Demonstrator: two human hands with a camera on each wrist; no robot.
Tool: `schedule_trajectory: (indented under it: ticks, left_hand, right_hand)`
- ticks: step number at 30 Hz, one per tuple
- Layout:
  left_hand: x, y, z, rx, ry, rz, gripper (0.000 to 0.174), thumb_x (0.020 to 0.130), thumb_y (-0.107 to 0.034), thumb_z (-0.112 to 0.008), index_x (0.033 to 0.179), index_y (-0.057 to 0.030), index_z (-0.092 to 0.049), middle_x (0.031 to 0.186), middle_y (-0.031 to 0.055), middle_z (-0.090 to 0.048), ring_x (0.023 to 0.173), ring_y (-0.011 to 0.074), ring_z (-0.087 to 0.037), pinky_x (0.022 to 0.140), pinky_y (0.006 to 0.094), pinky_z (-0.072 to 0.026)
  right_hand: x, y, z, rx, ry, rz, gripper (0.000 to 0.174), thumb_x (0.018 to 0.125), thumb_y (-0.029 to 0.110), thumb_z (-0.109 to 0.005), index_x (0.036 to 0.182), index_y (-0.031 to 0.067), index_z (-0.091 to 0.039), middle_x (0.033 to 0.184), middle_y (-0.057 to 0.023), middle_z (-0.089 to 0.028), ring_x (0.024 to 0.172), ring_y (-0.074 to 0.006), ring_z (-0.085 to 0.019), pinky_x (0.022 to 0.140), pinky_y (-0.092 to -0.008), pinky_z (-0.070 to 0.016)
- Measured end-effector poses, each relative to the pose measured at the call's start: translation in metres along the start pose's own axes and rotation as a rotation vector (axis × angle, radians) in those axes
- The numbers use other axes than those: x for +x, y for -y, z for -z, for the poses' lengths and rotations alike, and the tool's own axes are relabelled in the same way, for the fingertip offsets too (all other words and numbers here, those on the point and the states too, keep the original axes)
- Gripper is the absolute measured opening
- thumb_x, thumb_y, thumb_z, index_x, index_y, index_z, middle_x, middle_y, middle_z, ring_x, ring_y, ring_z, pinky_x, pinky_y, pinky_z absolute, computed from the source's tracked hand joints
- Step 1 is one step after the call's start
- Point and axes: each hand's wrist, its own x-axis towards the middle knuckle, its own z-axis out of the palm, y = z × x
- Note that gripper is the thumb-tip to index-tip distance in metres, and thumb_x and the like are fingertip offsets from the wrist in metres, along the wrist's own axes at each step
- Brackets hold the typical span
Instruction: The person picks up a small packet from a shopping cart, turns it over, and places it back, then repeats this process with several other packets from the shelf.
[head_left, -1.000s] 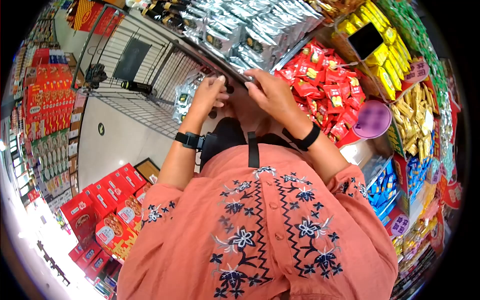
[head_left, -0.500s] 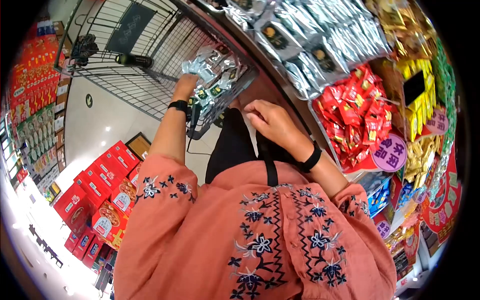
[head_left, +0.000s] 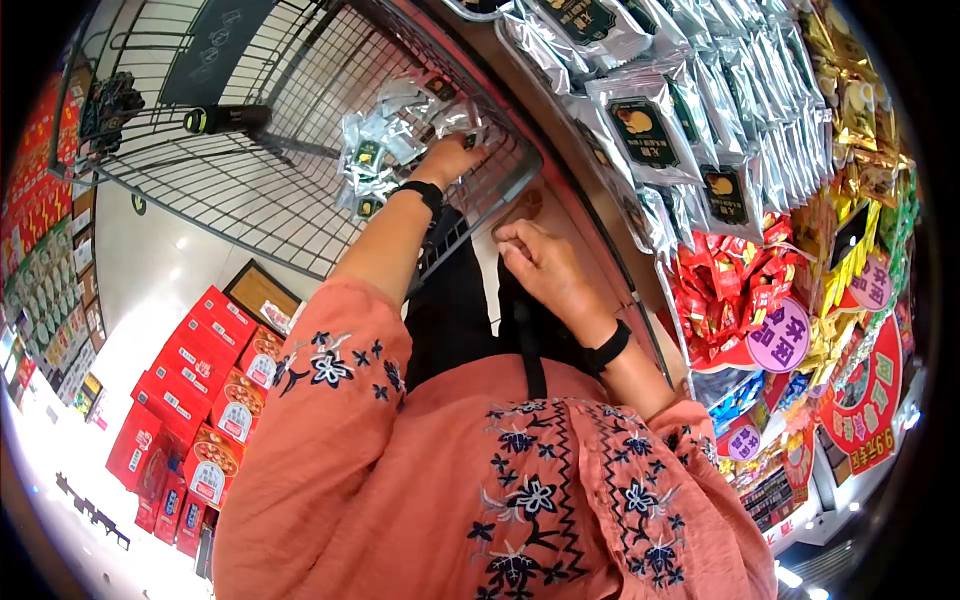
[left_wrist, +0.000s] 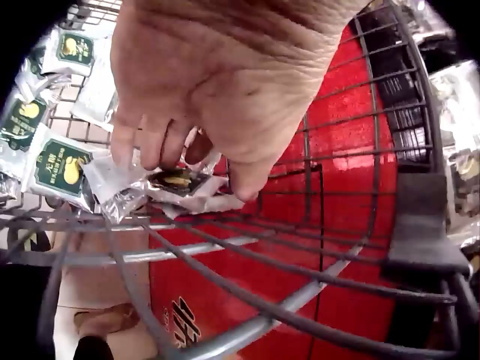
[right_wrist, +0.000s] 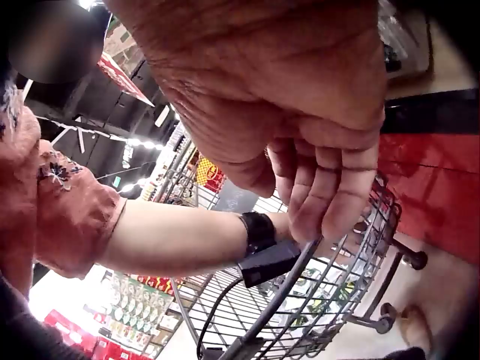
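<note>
Inside the wire shopping cart (head_left: pixel 330 215), my left hand (head_left: pixel 452 160) is down among silver snack packets (head_left: pixel 375 130) with dark green labels. In the left wrist view its fingers and thumb (left_wrist: pixel 246 181) grip a crumpled silver packet (left_wrist: pixel 180 184) close to the cart's wire side. More packets lie to the left, one with a yellow picture on its label. My right hand (head_left: pixel 540 262) hangs in front of my body between cart and display, fingers loosely curled with nothing in them. The right wrist view shows this hand (right_wrist: pixel 300 142) over the cart's rim.
A dark bottle (head_left: pixel 228 119) lies in the cart. On the right, a display holds rows of silver packets (head_left: pixel 640 125), with red packets (head_left: pixel 735 295) in a bin below. Red boxes (head_left: pixel 190 375) are stacked at lower left. A red panel (left_wrist: pixel 352 112) stands beyond the cart's wires.
My left hand has gone from above the cart's edge down into the cart, then rightward among the packets. My right hand has drawn back from the display's edge, its fingers more curled.
</note>
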Motion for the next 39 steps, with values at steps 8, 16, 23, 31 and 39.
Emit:
schedule_trajectory:
  ticks: [8,16,23,31,39]
  left_hand:
    - [0.009,0.009,-0.011,0.177,-0.086,-0.068,0.048,0.087,-0.029,-0.061,0.122,0.0046,-0.066,0.109,0.0309,-0.071,0.107,0.0435,-0.068,0.089,0.0477,-0.0551]
    - [-0.043,0.018,0.035,-0.442,0.005,0.13,0.029,0.096,-0.015,-0.053,0.117,0.0014,-0.065,0.103,0.0193,-0.069,0.082,0.0291,-0.075,0.063,0.036,-0.0624]
    - [-0.215,-0.102,0.093,-0.709,-0.062,-0.128,0.039,0.102,-0.014,-0.051,0.138,0.0022,-0.055,0.121,0.0118,-0.067,0.097,0.02,-0.07,0.075,0.0322,-0.0618]
    - [-0.332,-0.204,0.051,0.102,-0.627,-0.919,0.036,0.094,0.007,-0.052,0.125,-0.0027,-0.066,0.119,0.0133,-0.071,0.114,0.029,-0.068,0.097,0.0399,-0.0539]
    - [-0.332,-0.243,0.008,-0.549,-0.318,-0.705,0.033,0.103,-0.005,-0.052,0.134,0.003,-0.059,0.142,0.0189,-0.057,0.132,0.0265,-0.057,0.108,0.0395,-0.0472]
  right_hand:
    - [-0.007,-0.002,0.0,-0.028,-0.04,0.027,0.015,0.095,0.01,-0.067,0.106,0.0009,-0.066,0.096,-0.0166,-0.07,0.089,-0.0333,-0.072,0.078,-0.0391,-0.0561]
    - [-0.022,0.008,0.016,-0.121,-0.09,0.174,0.018,0.095,0.013,-0.066,0.107,0.0002,-0.066,0.096,-0.0179,-0.071,0.087,-0.0329,-0.072,0.077,-0.0407,-0.0559]
    - [-0.03,0.052,0.049,0.557,0.18,-0.168,0.031,0.105,0.028,-0.06,0.118,-0.0002,-0.063,0.093,-0.0053,-0.071,0.077,-0.0114,-0.068,0.067,-0.0264,-0.0571]
    - [-0.051,0.099,0.095,1.007,0.34,-0.016,0.061,0.107,0.053,-0.05,0.131,-0.0033,-0.056,0.106,-0.0161,-0.07,0.088,-0.026,-0.074,0.072,-0.0346,-0.0635]
    - [-0.104,0.09,0.143,0.565,-0.037,0.227,0.037,0.098,0.018,-0.069,0.13,0.003,-0.06,0.107,-0.001,-0.066,0.091,-0.007,-0.061,0.079,-0.0245,-0.051]
